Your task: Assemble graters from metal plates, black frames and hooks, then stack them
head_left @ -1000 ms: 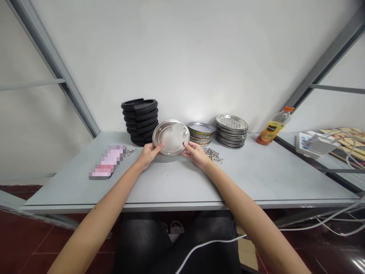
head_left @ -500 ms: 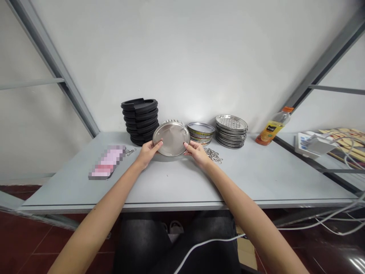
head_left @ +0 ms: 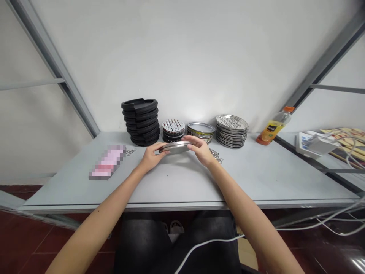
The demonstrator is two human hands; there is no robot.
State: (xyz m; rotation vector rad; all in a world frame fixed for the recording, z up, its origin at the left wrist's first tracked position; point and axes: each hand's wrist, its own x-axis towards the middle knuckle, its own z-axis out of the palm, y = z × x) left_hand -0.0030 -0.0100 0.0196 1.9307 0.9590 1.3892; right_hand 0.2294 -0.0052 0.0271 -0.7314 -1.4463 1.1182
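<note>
Two hands hold one metal disc, now turned almost flat

The round metal disc [head_left: 177, 147] no longer shows its broad face as a moment ago; now mostly its rim is seen, slightly tilted. With this turn, the perforated stack [head_left: 173, 128] behind comes into view. For the work, I judge that the rim now matters more than the face, and both sides need even support.

The left hand [head_left: 151, 156] is partly closed, pinching the left edge between thumb and fingers. The right hand [head_left: 202, 151] is more loosely curved, with thumb at the near rim and fingers over the right side. The disc seems raised over the tabletop [head_left: 176, 182], near its middle.

Behind it, the black stack [head_left: 142, 123], the perforated stack and the tin stack [head_left: 201, 132] stand close, so moving backward has little room. The metal clasps [head_left: 216, 156] lie just beside the right hand. Toward the front edge [head_left: 176, 206] there is wide room. The bottle [head_left: 273, 126] stands well apart on the right.
</note>
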